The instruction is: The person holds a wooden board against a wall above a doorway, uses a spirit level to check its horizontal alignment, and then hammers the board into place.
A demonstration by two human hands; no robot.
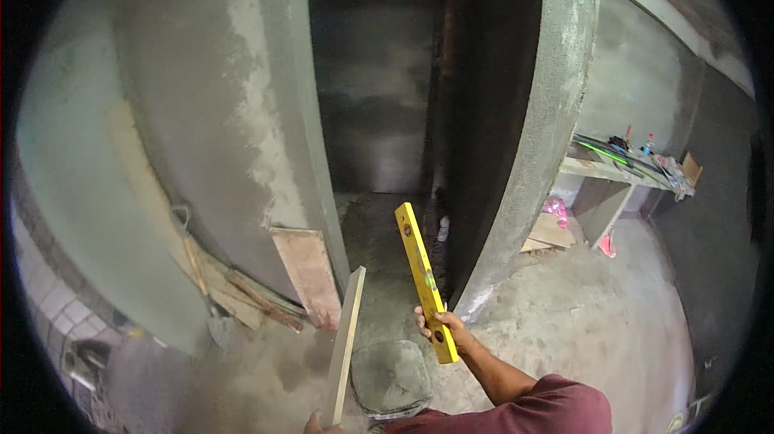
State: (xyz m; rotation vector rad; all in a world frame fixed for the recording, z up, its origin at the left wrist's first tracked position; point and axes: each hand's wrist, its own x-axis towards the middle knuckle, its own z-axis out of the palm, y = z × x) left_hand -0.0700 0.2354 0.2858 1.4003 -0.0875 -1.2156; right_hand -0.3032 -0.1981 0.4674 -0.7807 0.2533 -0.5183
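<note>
My right hand (442, 328) is closed around the lower part of a yellow spirit level (419, 265), which tilts up and away to the left in front of a dark doorway. At the lower edge, my left hand (321, 426) grips the bottom end of a long, pale wooden board (347, 345) that leans slightly to the right. Only part of that hand shows. Between the two tools, a square-topped grey bucket or block (392, 377) is on the floor below my arms.
A wooden plank (308, 273) leans on the left wall beside a shovel (196, 265) and timber strips. Rough plastered pillars (532, 152) frame the doorway. At right, a concrete shelf (613, 172) carries rods, a bottle and bags. A small bottle (443, 228) stands inside the doorway.
</note>
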